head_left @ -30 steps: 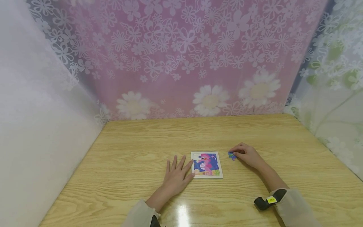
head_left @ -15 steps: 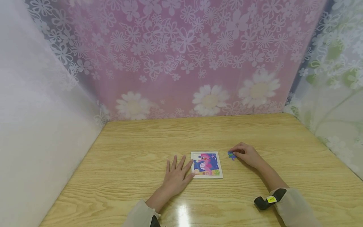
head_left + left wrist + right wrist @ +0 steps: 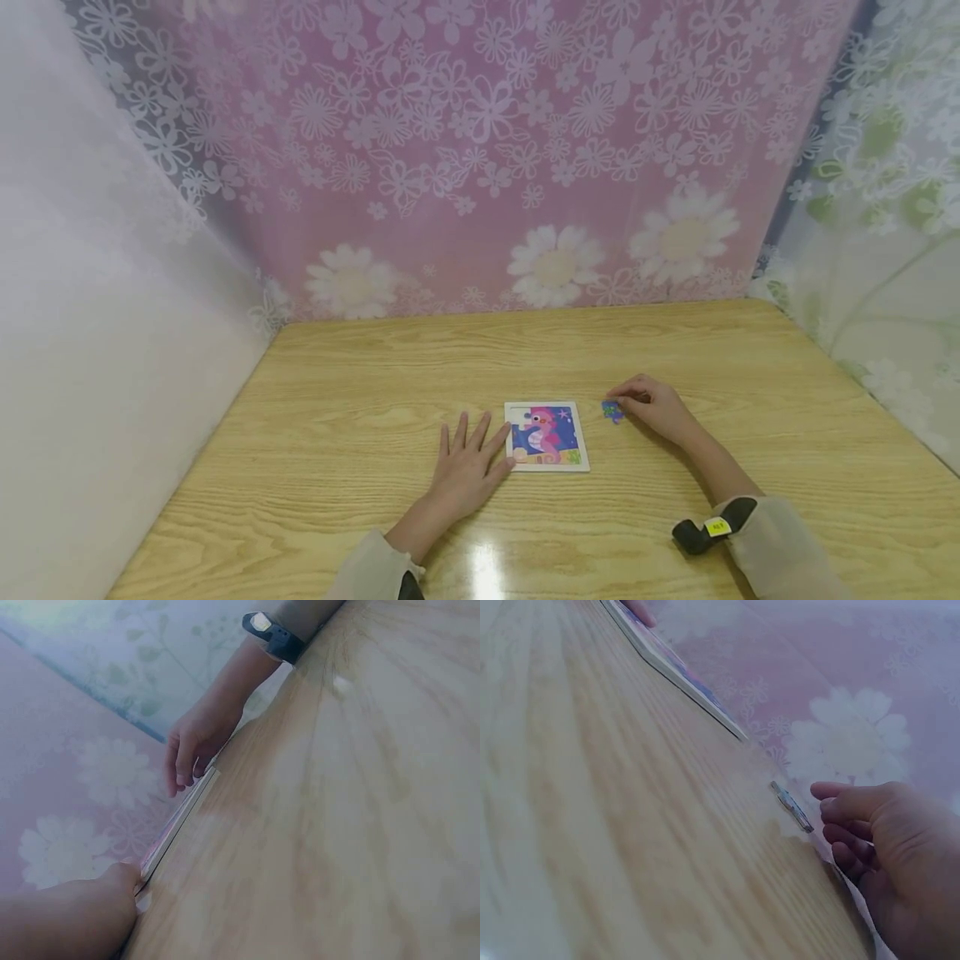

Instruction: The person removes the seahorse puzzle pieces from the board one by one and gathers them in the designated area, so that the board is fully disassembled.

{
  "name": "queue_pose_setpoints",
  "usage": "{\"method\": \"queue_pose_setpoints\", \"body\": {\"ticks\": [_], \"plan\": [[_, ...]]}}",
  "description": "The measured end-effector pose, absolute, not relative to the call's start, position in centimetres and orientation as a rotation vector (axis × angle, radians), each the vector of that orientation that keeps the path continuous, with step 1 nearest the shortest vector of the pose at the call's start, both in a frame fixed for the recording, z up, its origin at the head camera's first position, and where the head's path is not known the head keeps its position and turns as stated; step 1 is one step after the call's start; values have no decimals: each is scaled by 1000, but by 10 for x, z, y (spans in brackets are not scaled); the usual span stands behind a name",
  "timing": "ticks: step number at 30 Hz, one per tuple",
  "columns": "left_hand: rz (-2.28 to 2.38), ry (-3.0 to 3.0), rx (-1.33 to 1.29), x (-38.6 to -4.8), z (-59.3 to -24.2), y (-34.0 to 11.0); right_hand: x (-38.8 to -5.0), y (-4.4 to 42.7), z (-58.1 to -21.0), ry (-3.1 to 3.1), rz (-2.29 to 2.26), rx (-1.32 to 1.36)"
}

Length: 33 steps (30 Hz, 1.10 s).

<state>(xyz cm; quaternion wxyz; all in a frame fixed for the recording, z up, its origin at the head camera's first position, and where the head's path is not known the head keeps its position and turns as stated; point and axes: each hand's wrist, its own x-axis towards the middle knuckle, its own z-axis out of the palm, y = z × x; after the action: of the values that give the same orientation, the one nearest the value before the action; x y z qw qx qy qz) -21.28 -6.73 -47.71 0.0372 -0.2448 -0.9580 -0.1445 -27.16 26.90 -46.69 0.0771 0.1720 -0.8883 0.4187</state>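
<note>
A white-framed seahorse puzzle (image 3: 551, 437) lies flat on the table, with a pale bare patch at its upper left corner. My left hand (image 3: 465, 472) is spread on the table, with thumb and index fingertips at the frame's left edge. Right of the frame lies a small blue and green puzzle piece (image 3: 612, 411). My right hand (image 3: 656, 408) is just beside and above this piece, fingers loosely bent. In the right wrist view a narrow gap shows between the loose piece (image 3: 792, 806) and the right hand (image 3: 900, 847), which holds nothing.
The wooden table (image 3: 360, 367) reaches back to a pink flowered curtain (image 3: 465, 167). A pale curtain (image 3: 135, 333) borders the left side and a green-patterned one (image 3: 885, 250) the right. A black wrist device (image 3: 697, 536) is on the right forearm.
My right hand's fingertips have shifted slightly up and off the loose piece, and more of that piece shows. The left hand and the frame have kept their places.
</note>
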Motion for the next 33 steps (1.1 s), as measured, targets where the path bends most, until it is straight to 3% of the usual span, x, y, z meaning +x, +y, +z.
{"method": "queue_pose_setpoints", "body": {"ticks": [17, 33], "plan": [[-419, -2931, -754, -213, -477, -67, -270, 225, -432, -2570, 1254, 805], [-398, -2954, -755, -213, -475, -67, -283, 174, -439, -2694, 1255, 904]]}}
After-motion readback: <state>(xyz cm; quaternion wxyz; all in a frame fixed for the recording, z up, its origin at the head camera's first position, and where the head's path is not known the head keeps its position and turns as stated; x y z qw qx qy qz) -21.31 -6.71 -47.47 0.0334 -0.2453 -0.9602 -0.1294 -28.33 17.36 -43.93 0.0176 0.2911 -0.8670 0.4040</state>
